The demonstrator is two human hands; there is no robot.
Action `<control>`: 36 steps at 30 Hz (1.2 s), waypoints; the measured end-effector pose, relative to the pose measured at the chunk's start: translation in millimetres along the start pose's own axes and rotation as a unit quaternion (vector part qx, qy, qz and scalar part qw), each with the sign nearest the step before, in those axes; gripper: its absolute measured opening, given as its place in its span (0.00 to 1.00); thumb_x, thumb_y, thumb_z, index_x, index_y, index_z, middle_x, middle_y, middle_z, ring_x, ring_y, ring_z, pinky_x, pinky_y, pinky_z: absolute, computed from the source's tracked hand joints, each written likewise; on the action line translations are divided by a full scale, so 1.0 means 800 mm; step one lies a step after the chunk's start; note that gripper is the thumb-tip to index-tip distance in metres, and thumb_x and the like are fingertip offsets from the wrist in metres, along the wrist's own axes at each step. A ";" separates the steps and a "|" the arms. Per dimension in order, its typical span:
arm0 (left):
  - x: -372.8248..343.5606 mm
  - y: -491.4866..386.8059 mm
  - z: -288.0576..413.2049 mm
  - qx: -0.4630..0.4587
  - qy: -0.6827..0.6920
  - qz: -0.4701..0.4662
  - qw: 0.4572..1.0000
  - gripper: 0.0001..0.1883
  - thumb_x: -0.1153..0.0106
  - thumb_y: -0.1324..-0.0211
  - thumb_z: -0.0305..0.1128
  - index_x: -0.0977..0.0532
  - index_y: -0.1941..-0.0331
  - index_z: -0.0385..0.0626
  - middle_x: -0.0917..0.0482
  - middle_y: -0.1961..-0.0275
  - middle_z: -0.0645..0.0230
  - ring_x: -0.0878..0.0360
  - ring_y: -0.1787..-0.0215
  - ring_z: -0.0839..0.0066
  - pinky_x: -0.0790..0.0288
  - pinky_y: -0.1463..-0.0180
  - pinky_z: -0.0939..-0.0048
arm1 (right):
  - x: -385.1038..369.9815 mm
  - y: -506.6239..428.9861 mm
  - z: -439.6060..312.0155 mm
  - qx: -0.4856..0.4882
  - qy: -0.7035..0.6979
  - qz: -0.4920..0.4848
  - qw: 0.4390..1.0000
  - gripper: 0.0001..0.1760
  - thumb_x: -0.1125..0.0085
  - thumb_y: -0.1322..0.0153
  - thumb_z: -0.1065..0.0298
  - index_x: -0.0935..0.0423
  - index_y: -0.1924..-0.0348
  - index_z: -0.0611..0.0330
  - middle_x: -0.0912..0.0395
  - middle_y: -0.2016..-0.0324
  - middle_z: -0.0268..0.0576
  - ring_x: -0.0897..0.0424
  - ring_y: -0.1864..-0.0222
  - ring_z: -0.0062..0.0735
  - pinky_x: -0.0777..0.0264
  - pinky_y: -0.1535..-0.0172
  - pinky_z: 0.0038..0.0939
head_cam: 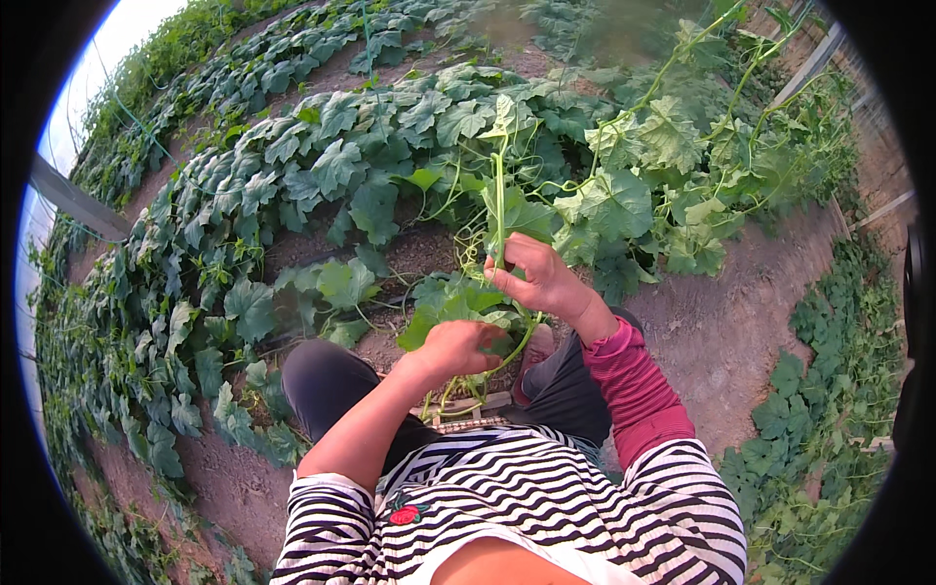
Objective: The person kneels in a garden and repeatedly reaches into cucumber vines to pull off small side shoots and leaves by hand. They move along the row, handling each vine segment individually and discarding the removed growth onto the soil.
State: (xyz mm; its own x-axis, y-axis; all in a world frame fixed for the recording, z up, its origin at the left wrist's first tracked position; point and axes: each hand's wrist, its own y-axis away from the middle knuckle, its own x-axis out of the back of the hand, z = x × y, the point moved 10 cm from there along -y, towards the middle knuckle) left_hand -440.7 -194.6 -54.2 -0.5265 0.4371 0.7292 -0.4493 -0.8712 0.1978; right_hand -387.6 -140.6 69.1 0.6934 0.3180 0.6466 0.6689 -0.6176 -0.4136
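Note:
My right hand (537, 274) pinches a green vine shoot (500, 197) between thumb and fingers. The shoot stands upright, with a pale young leaf at its tip and curly tendrils beside it. Lower down and to the left, my left hand (457, 349) reaches in among broad green leaves (446, 311), its fingers partly curled near a vine stem (523, 344). Whether its fingertips hold a leaf or stem cannot be told. The stem curves from below my right hand down toward the ground between my knees.
Dense rows of leafy vines (336, 164) spread ahead and to the left. Long climbing vines (658, 88) slant up at the right. A grey post (80, 201) leans at the left. Bare soil (709, 322) lies to the right, and a slatted wooden piece (475, 408) is between my legs.

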 end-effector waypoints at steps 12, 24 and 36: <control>0.240 -0.047 0.078 -0.120 0.636 0.093 0.756 0.20 0.59 0.36 0.44 0.30 0.48 0.43 0.21 0.57 0.67 0.24 0.58 0.76 0.33 0.54 0.75 | -0.010 0.080 -0.059 0.103 0.185 0.001 0.977 0.10 0.40 0.44 0.71 0.30 0.71 0.63 0.29 0.74 0.43 0.28 0.66 0.44 0.33 0.50 0.40; 0.303 -0.035 0.172 -0.095 0.445 0.185 0.871 0.12 0.40 0.47 0.38 0.20 0.62 0.45 0.19 0.69 0.71 0.29 0.69 0.87 0.37 0.65 0.82 | 0.033 0.083 0.003 0.022 0.221 -0.042 0.974 0.10 0.41 0.38 0.66 0.30 0.72 0.62 0.28 0.75 0.43 0.29 0.65 0.45 0.34 0.60 0.39; 0.288 -0.034 0.263 -0.209 0.281 0.279 0.894 0.09 0.40 0.49 0.34 0.22 0.69 0.39 0.22 0.76 0.73 0.29 0.73 0.87 0.33 0.68 0.80 | 0.245 -0.034 -0.257 0.270 0.407 0.075 0.870 0.13 0.43 0.40 0.71 0.28 0.62 0.56 0.27 0.78 0.35 0.26 0.74 0.36 0.32 0.58 0.34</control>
State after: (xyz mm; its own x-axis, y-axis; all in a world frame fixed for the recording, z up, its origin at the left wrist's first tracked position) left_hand -397.9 -117.2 246.2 -0.9798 0.1053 0.1699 -0.1714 -0.8803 -0.4425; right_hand -325.1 -209.6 339.1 0.5114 -0.4859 0.7088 0.7681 -0.1113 -0.6305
